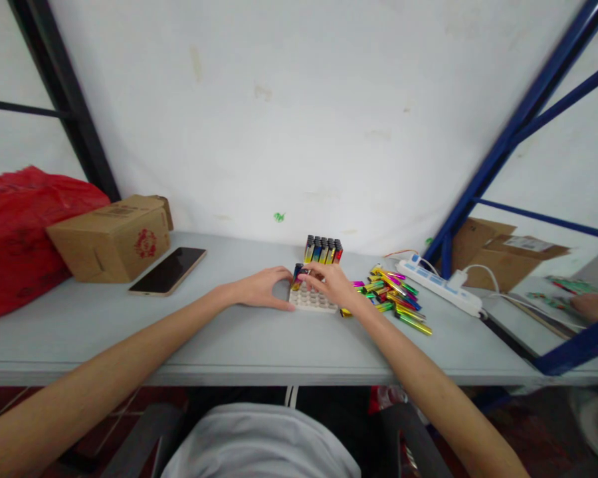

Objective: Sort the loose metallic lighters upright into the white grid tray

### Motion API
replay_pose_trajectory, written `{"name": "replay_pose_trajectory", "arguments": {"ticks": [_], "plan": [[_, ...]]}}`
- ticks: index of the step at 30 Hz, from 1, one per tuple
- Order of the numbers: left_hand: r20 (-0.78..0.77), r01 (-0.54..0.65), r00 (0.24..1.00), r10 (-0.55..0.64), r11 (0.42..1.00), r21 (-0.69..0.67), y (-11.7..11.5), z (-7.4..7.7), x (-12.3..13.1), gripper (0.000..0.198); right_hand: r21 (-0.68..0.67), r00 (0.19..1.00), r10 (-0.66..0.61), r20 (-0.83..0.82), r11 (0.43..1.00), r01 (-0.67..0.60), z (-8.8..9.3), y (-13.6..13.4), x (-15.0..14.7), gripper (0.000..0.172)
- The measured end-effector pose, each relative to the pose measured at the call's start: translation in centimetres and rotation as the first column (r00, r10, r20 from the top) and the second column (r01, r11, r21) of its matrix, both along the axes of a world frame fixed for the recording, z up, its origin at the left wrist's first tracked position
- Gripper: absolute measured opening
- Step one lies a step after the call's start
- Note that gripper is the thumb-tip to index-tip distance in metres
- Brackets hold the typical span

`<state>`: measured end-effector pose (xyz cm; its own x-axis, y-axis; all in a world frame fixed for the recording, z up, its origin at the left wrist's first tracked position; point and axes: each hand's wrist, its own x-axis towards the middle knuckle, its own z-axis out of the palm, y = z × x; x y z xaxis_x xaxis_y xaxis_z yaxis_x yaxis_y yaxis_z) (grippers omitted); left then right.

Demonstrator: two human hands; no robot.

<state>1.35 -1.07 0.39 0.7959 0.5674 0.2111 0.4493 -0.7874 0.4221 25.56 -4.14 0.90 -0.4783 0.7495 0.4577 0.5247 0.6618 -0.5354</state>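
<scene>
Your left hand [266, 288] curves open at the left edge of the white slotted tray [315, 307], probably steadying it, while your right hand [329, 281] pinches a dark-topped lighter [304, 271] over its far-left part, loose lighters [393, 296] lying handily rightward.

A long grey table [259, 355] with a smooth top stands against a white wall [299, 153]. Above the table, the wall bears yellowish smudges and a small green mark [279, 217]. At the table's left end a black metal post [74, 106] slants upward, with a thin crossbar [24, 108] running off it. At the table's right end rises a blue metal frame [515, 136] with braces. Below the table's front edge are dark grey chair armrests [147, 435] and a dark red floor [104, 435] crossed by pale lines. Soft, even light falls over the table.
</scene>
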Motion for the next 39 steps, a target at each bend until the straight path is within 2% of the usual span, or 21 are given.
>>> {"name": "replay_pose_trajectory", "arguments": {"ticks": [5,7,9,11,14,18,20,22,25,29,33,39], "plan": [[0.003,-0.013,1.000,0.013,1.000,0.003,0.0,-0.1,0.0,0.073,0.116,0.988,-0.100,0.114,0.989,0.087,-0.3,0.3,-0.6,0.041],[-0.001,-0.024,1.000,0.024,1.000,0.003,0.0,-0.1,0.0,0.074,0.153,0.971,-0.191,0.143,0.974,0.169,-0.3,0.3,-1.2,0.043],[-0.006,-0.026,1.000,0.026,1.000,0.007,0.0,-0.1,0.0,0.075,0.197,0.940,-0.286,0.185,0.948,0.250,0.0,0.2,-1.6,0.046],[-0.009,-0.013,1.000,0.013,1.000,0.009,0.1,-0.1,0.0,0.074,0.218,0.918,-0.319,0.235,0.938,0.271,0.6,0.0,-1.3,0.045],[-0.012,0.000,1.000,0.000,1.000,0.015,0.2,-0.1,-0.1,0.073,0.206,0.911,-0.325,0.254,0.938,0.278,1.9,-0.1,1.0,0.043],[-0.013,-0.001,1.000,0.001,1.000,0.025,0.3,-0.3,-0.1,0.073,0.204,0.879,-0.382,0.285,0.920,0.334,3.1,0.2,6.6,0.033],[-0.010,-0.001,1.000,0.001,1.000,0.032,0.3,-0.3,-0.1,0.074,0.112,0.871,-0.335,0.359,0.942,0.316,3.2,0.4,9.2,0.023],[-0.012,-0.006,1.000,0.006,0.999,0.037,0.3,-0.3,-0.1,0.074,-0.076,0.878,-0.225,0.423,0.957,0.281,2.9,0.6,11.0,0.013],[-0.016,-0.009,1.000,0.010,0.999,0.036,0.2,-0.2,-0.1,0.075,-0.199,0.878,-0.153,0.453,0.943,0.267,2.5,0.7,12.0,0.015],[-0.019,-0.013,1.000,0.014,0.999,0.033,0.2,-0.2,0.0,0.077,-0.158,0.846,-0.171,0.505,0.945,0.286,2.4,0.6,11.2,0.022],[-0.035,-0.018,0.999,0.020,0.999,0.036,0.2,-0.2,0.0,0.077,-0.123,0.814,-0.180,0.553,0.948,0.293,2.6,0.6,10.2,0.022],[-0.033,-0.019,0.999,0.020,0.999,0.038,0.1,-0.1,0.0,0.075,-0.120,0.835,-0.144,0.530,0.963,0.243,2.0,1.0,8.5,0.023]]}}
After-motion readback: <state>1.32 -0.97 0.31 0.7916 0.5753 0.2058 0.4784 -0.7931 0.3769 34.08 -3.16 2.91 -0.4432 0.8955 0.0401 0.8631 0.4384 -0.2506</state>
